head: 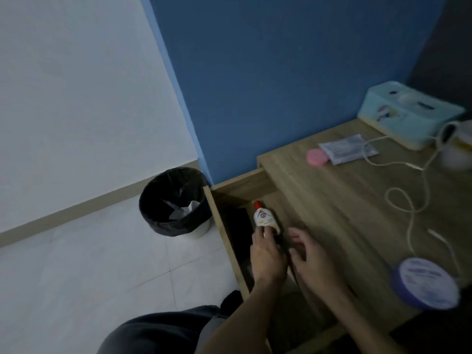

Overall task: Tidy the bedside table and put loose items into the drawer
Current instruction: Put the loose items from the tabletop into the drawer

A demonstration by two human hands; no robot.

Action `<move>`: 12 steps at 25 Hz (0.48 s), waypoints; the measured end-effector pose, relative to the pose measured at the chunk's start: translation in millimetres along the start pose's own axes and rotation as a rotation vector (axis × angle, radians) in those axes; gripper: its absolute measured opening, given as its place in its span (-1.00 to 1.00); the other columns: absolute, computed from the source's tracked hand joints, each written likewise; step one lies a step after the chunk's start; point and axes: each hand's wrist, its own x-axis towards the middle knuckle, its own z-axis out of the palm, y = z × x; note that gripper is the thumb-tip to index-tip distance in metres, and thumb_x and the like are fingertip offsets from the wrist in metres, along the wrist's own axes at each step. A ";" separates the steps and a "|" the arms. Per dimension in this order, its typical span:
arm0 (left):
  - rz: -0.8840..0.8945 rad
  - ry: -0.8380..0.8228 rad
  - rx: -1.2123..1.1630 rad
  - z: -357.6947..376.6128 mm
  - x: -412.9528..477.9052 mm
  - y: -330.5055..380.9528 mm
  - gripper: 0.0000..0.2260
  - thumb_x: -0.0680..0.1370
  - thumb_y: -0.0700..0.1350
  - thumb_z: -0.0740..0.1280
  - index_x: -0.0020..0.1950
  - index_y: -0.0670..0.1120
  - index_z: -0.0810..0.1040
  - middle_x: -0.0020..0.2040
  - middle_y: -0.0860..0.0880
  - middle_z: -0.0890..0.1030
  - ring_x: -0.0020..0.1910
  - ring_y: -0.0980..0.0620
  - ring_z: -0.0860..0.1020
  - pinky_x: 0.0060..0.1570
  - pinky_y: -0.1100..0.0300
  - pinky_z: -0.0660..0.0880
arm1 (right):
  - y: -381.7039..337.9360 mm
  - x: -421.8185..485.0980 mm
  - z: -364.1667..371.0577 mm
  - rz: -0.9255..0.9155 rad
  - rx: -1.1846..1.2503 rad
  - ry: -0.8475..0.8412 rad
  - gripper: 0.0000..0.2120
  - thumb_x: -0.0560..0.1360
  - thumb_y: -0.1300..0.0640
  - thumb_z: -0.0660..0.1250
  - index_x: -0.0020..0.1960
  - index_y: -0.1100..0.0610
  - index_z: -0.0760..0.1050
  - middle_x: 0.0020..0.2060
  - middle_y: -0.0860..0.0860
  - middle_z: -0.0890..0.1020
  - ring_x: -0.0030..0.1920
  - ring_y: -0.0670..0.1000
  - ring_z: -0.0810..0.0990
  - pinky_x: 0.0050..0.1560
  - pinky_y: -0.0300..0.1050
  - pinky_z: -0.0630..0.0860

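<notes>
The wooden bedside table (339, 200) has its drawer (219, 213) pulled out to the left. My left hand (268, 256) is shut on a small white bottle with a red cap (263, 217), holding it over the drawer's inside. Just to its right, my right hand (314, 261) hovers with fingers apart and holds nothing. On the tabletop lie a pink round case (317, 157), a flat grey packet (348, 148), a white cable (408, 200) and a round purple-lidded tin (426, 283).
A pale blue tissue box (406, 116) stands at the table's back by the blue wall, with a white mug (457, 146) at the right edge. A black-lined bin (176, 203) sits on the tiled floor left of the drawer. My knee shows at the bottom.
</notes>
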 end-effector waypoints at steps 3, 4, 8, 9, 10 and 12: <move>0.226 0.034 -0.125 -14.7 -14.3 53.8 -0.67 0.48 -0.18 0.25 0.25 -0.03 0.40 0.28 0.03 0.38 0.26 0.08 0.38 0.31 0.10 0.40 | 5.1 -29.4 -62.0 -0.225 -0.137 0.333 -0.69 0.46 0.27 0.25 0.18 0.13 0.51 0.06 0.06 0.63 0.03 -0.01 0.58 0.07 -0.21 0.43; 0.304 0.006 -0.158 -10.1 -20.1 68.3 -0.65 0.45 -0.18 0.22 0.24 -0.05 0.41 0.27 0.01 0.38 0.25 0.06 0.39 0.30 0.10 0.40 | 11.3 -37.6 -80.9 -0.228 -0.216 0.448 -0.69 0.41 0.26 0.24 0.13 0.20 0.54 0.01 0.12 0.65 0.00 0.03 0.60 0.02 -0.21 0.41; 0.550 -0.332 -0.154 7.9 -65.1 129.2 -0.48 0.43 -0.08 0.24 0.39 -0.16 0.32 0.37 -0.15 0.34 0.31 -0.16 0.39 0.30 0.09 0.35 | 51.2 -69.6 -140.1 0.018 -0.294 0.637 -0.73 0.34 0.23 0.30 0.02 0.26 0.56 -0.08 0.24 0.64 -0.07 0.24 0.59 -0.04 -0.04 0.47; 0.564 -0.427 -0.104 15.5 -75.4 135.8 -0.44 0.46 -0.04 0.27 0.42 -0.17 0.28 0.40 -0.16 0.32 0.33 -0.18 0.37 0.30 0.08 0.32 | 63.9 -72.9 -144.2 0.077 -0.326 0.630 -0.71 0.33 0.16 0.26 -0.02 0.29 0.56 -0.12 0.27 0.63 -0.11 0.28 0.58 -0.07 -0.01 0.48; 0.575 -0.493 -0.041 22.6 -83.9 141.3 -0.41 0.47 0.00 0.31 0.43 -0.16 0.26 0.41 -0.15 0.31 0.32 -0.18 0.37 0.29 0.07 0.29 | 75.1 -75.6 -146.0 0.102 -0.347 0.616 -0.66 0.31 0.10 0.23 -0.06 0.32 0.56 -0.16 0.30 0.62 -0.14 0.31 0.57 -0.08 0.03 0.50; 0.597 -0.505 0.033 34.0 -92.3 148.8 -0.45 0.48 0.07 0.32 0.41 -0.09 0.27 0.36 -0.12 0.36 0.28 -0.18 0.40 0.25 0.06 0.28 | 84.7 -80.4 -146.6 0.157 -0.346 0.573 -0.70 0.40 0.13 0.26 0.00 0.32 0.56 -0.08 0.32 0.62 -0.06 0.31 0.55 -0.01 0.09 0.49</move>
